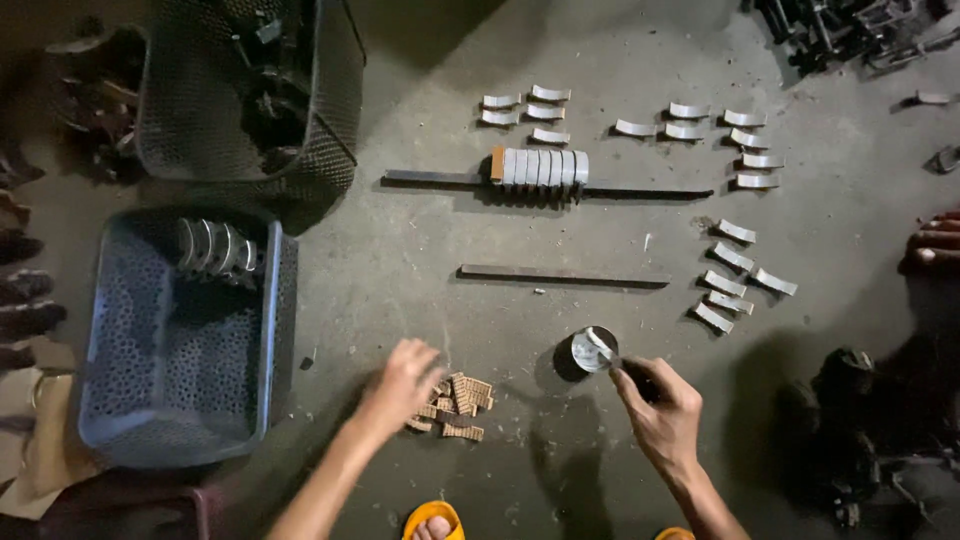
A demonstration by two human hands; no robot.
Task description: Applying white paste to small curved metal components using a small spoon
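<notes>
The left hand (pixel 405 378) closes loosely on small brown blocks (pixel 455 405) heaped on the floor, the right hand (pixel 660 405) pinches a tool over the tin (pixel 588 350), which might tip and spill

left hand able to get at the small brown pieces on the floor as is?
Probably yes: the left hand already rests at the pile of small brown pieces, fingers at its left edge, nothing lying between them.

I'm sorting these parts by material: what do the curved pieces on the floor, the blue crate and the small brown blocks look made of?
Curved pieces: probably metal, pale grey with a dull shine. Blue crate: apparently moulded plastic, matte, with perforated walls. Small brown blocks by the left hand: ridged and tan, material unclear, perhaps a fibre or friction compound.
</notes>
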